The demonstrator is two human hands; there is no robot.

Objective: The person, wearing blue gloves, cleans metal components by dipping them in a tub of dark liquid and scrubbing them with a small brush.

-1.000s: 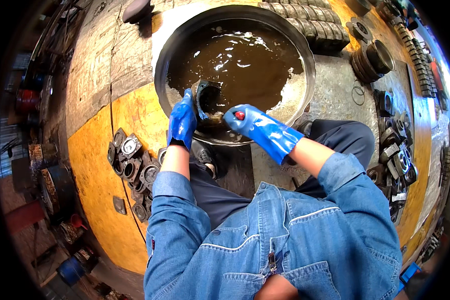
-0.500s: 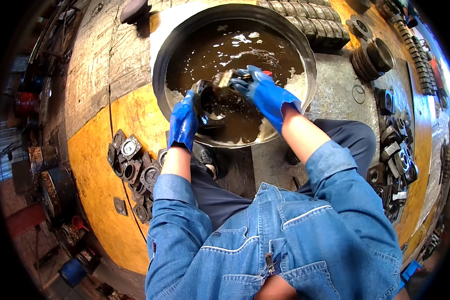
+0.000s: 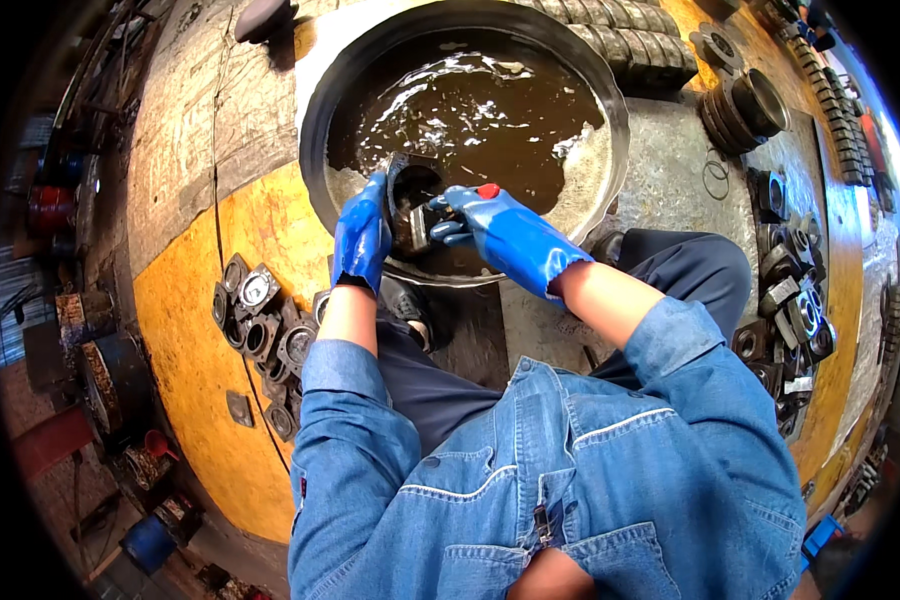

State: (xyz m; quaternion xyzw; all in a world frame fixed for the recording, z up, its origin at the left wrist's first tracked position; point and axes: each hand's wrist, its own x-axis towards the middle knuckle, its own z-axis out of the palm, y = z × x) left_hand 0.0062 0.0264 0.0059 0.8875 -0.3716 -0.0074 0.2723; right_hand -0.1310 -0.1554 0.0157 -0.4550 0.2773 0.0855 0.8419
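My left hand (image 3: pixel 363 238), in a blue rubber glove, is closed on the left side of a dark metal housing (image 3: pixel 401 174) with a wide round opening. It holds this part tilted over the near left side of a big round metal basin (image 3: pixel 316 120) of murky brown liquid (image 3: pixel 460 110). My right hand (image 3: pixel 510 237), gloved alike, grips a paintbrush (image 3: pixel 419 228), its pale end against the lower part of the opening. A red tip (image 3: pixel 488 190) shows above the right glove, probably the handle's end. The glove hides most of the brush.
Dirty metal flange parts (image 3: pixel 260 325) lie heaped on the yellow floor at left. More metal parts (image 3: pixel 795 300) are piled at right. Beyond the basin stand rows of ribbed dark blocks (image 3: pixel 635 58) and metal rings (image 3: pixel 740 110). Pale foam (image 3: pixel 585 180) lines the basin's right side.
My right hand has come down and nearer with the brush, from above the housing's right side to its lower opening. The housing has shifted slightly in my left hand.
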